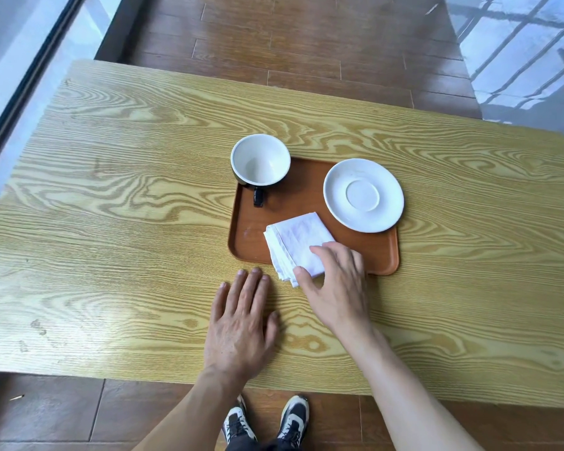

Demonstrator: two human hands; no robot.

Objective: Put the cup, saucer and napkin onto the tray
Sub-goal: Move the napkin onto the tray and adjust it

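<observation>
A brown tray (306, 196) lies on the wooden table. A cup (260, 161), black outside and white inside, stands upright in the tray's far left corner with its handle towards me. A white saucer (363, 195) rests at the tray's far right, overlapping the right rim. A folded white napkin (295, 245) lies on the tray's near part, one corner hanging over the near rim. My right hand (336, 284) pinches the napkin's near corner between thumb and fingers. My left hand (241, 323) lies flat on the table just before the tray, fingers spread, holding nothing.
The yellow wood-grain table (128, 206) stretches wide to the left and right of the tray. Its near edge is close to my body, with my shoes (264, 421) on the brown plank floor below. A glass wall runs along the left side.
</observation>
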